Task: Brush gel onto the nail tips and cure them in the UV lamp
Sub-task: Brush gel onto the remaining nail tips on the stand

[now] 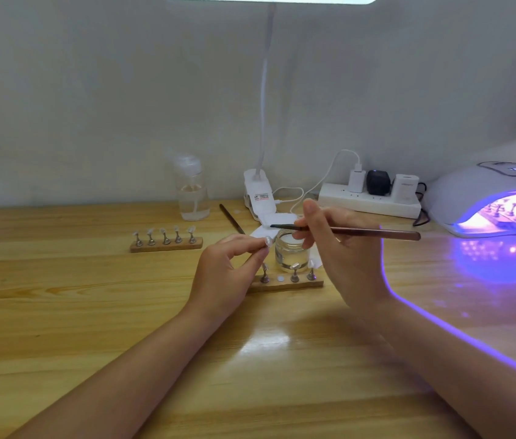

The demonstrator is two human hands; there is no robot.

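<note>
Bare forearms reach over the wooden bench (pixel 60 305). Far right of both grips, the UV lamp (pixel 485 198) glows violet with a rack of tips inside. Left hand (pixel 228 274) pinches a nail tip (pixel 268 241) on its stand; just right of it, right hand (pixel 339 245) grasps the brush (pixel 361 231), bristles over the glass jar (pixel 291 251). Below the jar sits a wooden rack (pixel 285 284).

2 hands (pixel 228 267), 2 brushes (pixel 345 230), 3 wooden racks (pixel 166 243), 1 jar (pixel 291 251), 1 UV lamp (pixel 472 188), 1 bottle (pixel 192 193).
</note>
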